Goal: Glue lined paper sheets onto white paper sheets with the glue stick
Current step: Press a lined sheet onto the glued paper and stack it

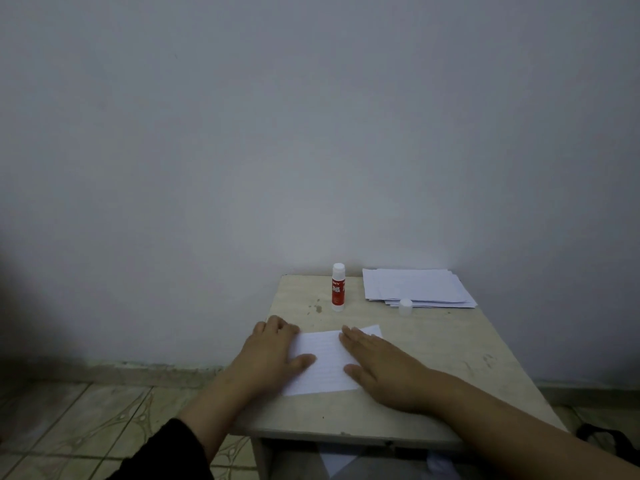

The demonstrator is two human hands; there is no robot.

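the left hand (273, 355) is lying on the left edge of the lined paper sheet (323, 362), its fingers looking bent at the knuckles, so whether they are pressing or curling is hard to tell. the right hand (377, 367) is pressing flat on the sheet's right side, fingers straight, hiding that edge. any white sheet underneath is not showing. the faintly ruled sheet is lying near the table's (450, 358) front left. the glue stick (338, 287) is standing uncapped at the far edge, its cap (405, 306) sitting beside the paper stack (415, 285) in the far right corner.
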